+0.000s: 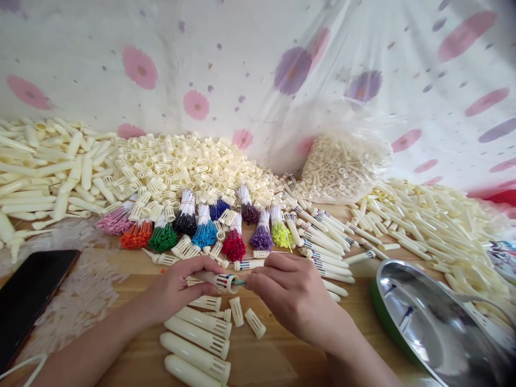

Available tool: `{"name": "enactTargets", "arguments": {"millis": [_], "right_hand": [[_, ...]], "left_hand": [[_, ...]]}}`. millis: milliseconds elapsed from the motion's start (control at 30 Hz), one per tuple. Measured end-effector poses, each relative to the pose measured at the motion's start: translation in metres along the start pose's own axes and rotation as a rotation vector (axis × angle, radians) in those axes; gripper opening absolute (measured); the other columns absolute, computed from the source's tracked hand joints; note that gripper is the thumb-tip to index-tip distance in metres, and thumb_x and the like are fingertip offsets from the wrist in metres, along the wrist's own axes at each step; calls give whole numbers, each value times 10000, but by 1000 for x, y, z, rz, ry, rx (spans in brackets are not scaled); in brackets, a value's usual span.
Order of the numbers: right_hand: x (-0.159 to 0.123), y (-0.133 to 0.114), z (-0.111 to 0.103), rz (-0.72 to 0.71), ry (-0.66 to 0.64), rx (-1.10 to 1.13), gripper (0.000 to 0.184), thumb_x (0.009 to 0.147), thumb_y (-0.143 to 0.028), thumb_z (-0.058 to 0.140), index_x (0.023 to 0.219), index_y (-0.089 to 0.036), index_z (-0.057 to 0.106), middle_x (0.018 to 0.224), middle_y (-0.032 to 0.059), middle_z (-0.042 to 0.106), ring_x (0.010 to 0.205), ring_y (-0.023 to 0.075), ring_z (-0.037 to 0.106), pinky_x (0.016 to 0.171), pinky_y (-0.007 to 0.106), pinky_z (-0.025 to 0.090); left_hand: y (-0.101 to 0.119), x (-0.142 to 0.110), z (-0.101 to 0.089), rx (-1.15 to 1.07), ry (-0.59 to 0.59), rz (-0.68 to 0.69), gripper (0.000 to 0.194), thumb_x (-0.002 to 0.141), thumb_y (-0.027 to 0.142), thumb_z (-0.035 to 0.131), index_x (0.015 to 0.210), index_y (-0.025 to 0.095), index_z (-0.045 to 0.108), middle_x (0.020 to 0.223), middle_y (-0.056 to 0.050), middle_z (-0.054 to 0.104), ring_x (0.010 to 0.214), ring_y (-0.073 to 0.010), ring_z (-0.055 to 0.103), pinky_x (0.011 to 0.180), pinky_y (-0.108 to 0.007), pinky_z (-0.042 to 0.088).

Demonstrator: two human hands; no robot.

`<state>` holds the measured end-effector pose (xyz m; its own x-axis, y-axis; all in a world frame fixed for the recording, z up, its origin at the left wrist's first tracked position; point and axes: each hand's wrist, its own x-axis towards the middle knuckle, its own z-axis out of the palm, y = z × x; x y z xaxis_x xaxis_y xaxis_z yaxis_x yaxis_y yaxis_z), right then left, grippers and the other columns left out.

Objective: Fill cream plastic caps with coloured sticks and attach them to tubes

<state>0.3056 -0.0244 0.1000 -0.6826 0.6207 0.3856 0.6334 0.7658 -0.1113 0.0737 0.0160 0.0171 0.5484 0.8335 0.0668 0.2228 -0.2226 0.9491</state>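
Observation:
My left hand is closed around a cream multicolour pen barrel, its slotted open end facing right with coloured sliders in the slots. My right hand pinches thin refills, partly hidden by the fingers, at that open end; a bit of teal shows. Below my left hand, several slotted pen barrels lie side by side. Two short slotted sleeves rest near them. Behind my hands stand tied bundles of coloured refills, among them red, blue and green.
Slotted sleeves are heaped at the back, with cream barrels on the left. Filled pens lie right of centre, near a bag of small parts. A metal bowl stands at right, a phone at left.

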Motion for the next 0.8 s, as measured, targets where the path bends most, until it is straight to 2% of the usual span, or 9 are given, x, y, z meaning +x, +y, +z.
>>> {"name": "enactTargets", "arguments": {"millis": [200,333,467,567,667,800], "right_hand": [[2,1,-1,-25,42,-73,261,951,-137,389,782,-147,588,635,25,591,623,156,436,527,288,304],[0,4,-4,-23,65,-85,200,941,-146,427,844,-147,602,680,39,636,705,171,519,576,288,375],[-3,4,-5,47,124,20,85,905,-145,504,892,-162,587,711,31,657,697,160,542,597,275,412],[-3,-1,-3,181,193,251,35,911,-188,512,923,-180,544,766,18,661,668,133,553,598,249,427],[-1,-9,-1,295,163,457,88,944,-226,438,1008,-186,483,799,21,653,668,123,584,587,227,443],[2,-19,7,292,98,323,143,959,-225,381,1030,-165,489,809,51,657,704,155,604,606,250,452]], "left_hand": [[6,-2,5,-51,105,-10,195,784,232,656,973,273,675,962,-16,704,880,-191,656,780,-282,534],[4,1,6,-117,171,60,158,749,183,684,895,243,678,913,-22,704,882,-192,653,789,-291,534],[1,4,6,-206,206,123,108,716,210,725,800,208,655,846,-29,686,834,-186,645,765,-288,523],[1,5,5,-260,208,141,118,710,216,737,753,187,631,824,-37,664,810,-183,634,747,-286,508],[3,6,6,-285,217,130,119,706,190,736,747,187,624,822,-29,651,819,-180,624,742,-282,500],[5,7,6,-280,231,98,120,699,159,724,741,194,618,818,-20,646,818,-178,619,745,-283,499]]}}
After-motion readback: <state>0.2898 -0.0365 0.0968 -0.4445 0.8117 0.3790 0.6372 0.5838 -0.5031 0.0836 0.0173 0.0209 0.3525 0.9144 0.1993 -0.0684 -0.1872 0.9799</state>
